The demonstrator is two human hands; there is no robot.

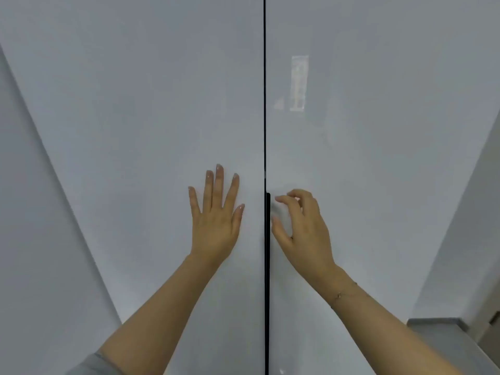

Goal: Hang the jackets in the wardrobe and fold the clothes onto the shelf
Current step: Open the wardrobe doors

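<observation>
Single head-worn view, facing straight ahead at close range onto two closed wardrobe doors [135,104]. The seam between them runs down centre frame, between left hand [215,226] and right hand [303,228]. Forearms enter from below.

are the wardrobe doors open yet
No: both wardrobe doors meet at a thin dark seam, the left hand lies flat on the left door and the right hand hovers, fingers curled, by the edge handle.

A pale grey wall [40,212] runs along the left side and another pale wall [465,226] stands at the right. Low in the right corner sits a grey ledge [443,336] with a brownish surface [491,334] beyond it. The light is soft and even.
</observation>
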